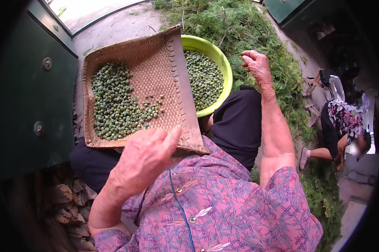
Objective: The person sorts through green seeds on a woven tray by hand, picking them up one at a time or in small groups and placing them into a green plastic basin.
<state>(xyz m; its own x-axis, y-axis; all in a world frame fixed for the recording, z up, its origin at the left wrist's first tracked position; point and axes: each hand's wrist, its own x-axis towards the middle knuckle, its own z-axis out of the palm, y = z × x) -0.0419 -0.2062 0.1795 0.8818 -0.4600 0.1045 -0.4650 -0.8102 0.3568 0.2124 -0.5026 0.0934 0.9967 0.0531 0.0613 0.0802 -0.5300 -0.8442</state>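
Note:
A woven winnowing basket (pixel 151 63) rests across my lap, its flat front lip pointing right. Small round green fruits or cones (pixel 116 98) are heaped along its left side, with a few scattered towards the middle. My left hand (pixel 145 153) hovers over the basket's near edge, fingers curled in and partly hidden from above. Out to the right, over the cut greenery, my right hand (pixel 256 67) is raised with thumb and fingers pinched together. Whether anything small is in either hand does not show. A yellow-green basin (pixel 225 69) of the same fruits sits partly under the lip.
Cut green branches (pixel 235 25) cover the ground ahead and to the right. A dark green metal door (pixel 25 92) stands at left, above split firewood (pixel 69 199). Another person (pixel 345 122) in a flowered top bends over at far right, near wooden pieces (pixel 313 88).

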